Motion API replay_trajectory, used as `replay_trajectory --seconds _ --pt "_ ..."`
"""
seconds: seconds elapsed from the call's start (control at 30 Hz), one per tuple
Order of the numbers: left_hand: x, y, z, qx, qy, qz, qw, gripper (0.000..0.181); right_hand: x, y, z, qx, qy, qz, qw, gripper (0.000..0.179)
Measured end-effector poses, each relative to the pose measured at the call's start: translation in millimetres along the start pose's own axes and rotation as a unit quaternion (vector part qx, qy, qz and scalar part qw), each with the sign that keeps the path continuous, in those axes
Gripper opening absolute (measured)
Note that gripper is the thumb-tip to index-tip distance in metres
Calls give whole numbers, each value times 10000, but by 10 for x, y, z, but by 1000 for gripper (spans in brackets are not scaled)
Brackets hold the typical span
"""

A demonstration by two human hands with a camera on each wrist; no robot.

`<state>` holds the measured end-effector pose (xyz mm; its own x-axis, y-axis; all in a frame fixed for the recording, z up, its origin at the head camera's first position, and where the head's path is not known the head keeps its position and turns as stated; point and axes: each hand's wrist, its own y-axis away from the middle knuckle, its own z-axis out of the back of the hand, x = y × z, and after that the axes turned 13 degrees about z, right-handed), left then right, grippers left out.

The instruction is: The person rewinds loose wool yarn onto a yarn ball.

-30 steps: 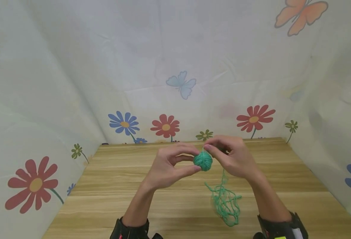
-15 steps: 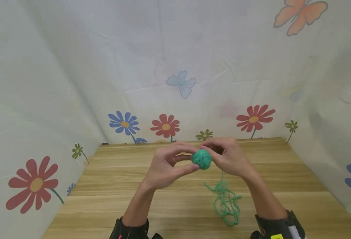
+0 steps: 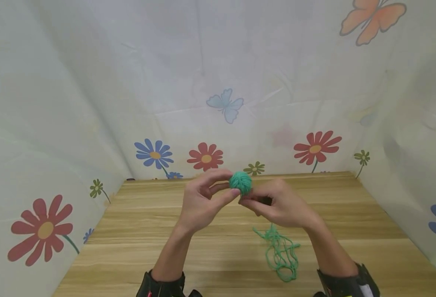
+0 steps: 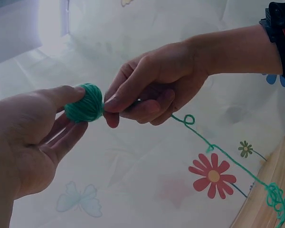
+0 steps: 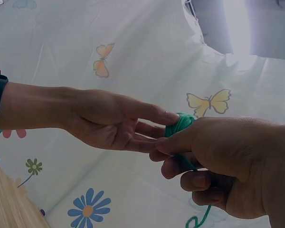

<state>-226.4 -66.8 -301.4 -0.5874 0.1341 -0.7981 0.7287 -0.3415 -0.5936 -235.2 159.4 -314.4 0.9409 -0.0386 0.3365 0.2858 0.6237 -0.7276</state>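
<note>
A small green ball of yarn (image 3: 240, 182) is held up over the table between the thumb and fingers of my left hand (image 3: 203, 202). My right hand (image 3: 281, 204) is close by on the ball's right side, pinching the yarn strand between thumb and index finger. In the left wrist view the ball (image 4: 84, 103) shows its wound strands, and the strand (image 4: 218, 148) runs from my right hand down to the loose yarn. In the right wrist view my right hand (image 5: 228, 164) partly hides the ball (image 5: 179, 124).
A loose tangle of green yarn (image 3: 282, 255) lies on the wooden table (image 3: 218, 255) below my right hand. A pale cloth (image 3: 158, 74) printed with flowers and butterflies stands behind and along both sides of the table.
The ball has moved up and left with my left hand, which has turned it. My right hand has passed from above the ball to its lower right, carrying the strand.
</note>
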Motion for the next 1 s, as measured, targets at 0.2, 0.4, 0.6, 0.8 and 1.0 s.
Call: replay_trajectory --seconds 0.2,0.4,0.6,0.8,1.0 --pt "26 -8 -8 -95 -191 20 9998 36 114 -9 38 -202 -214 331 9990 25" --pt "38 -14 -7 164 -310 -18 9994 35 185 -2 79 -845 -480 656 9931 32" --pt "28 -10 -9 450 -286 -28 9986 36 189 -9 89 -1086 -549 674 9903 30" --pt "29 -3 -11 623 -186 1 9979 35 184 -24 100 -1259 -390 724 9886 25" --pt "36 13 -4 894 -14 110 9959 36 175 -40 98 -1442 52 738 9868 11"
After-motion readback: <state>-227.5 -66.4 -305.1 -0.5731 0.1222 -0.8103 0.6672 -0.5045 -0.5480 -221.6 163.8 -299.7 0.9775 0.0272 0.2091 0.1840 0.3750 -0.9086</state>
